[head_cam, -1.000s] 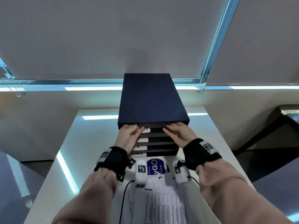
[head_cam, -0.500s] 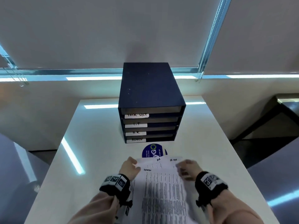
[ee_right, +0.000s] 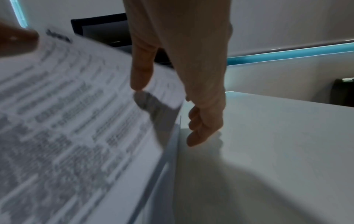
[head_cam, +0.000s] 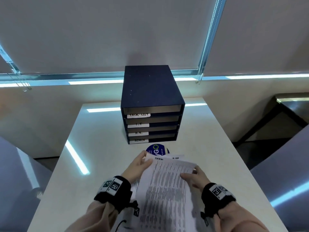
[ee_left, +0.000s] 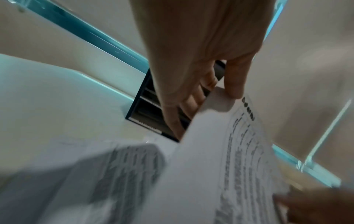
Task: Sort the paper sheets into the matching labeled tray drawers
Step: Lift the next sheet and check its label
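You are pinching thin matt paper sheets (head_cam: 167, 185), printed with dense black text. They are lying over a smooth, pale table (head_cam: 103, 131) showing glossy light reflections. The tray drawers (head_cam: 152, 113) are showing a dark, matt, faintly speckled finish with white paper labels.

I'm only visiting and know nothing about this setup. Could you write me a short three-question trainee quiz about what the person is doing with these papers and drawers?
1. True or false: the left hand pinches the top paper sheet at a corner.
2. Which label is on the lowest drawer of the tray drawer unit: A) TASK LIST B) H.R. C) ADMIN
3. Fill in: the right hand touches the sheet's ___ edge.

Key: 1 true; 2 C; 3 right.
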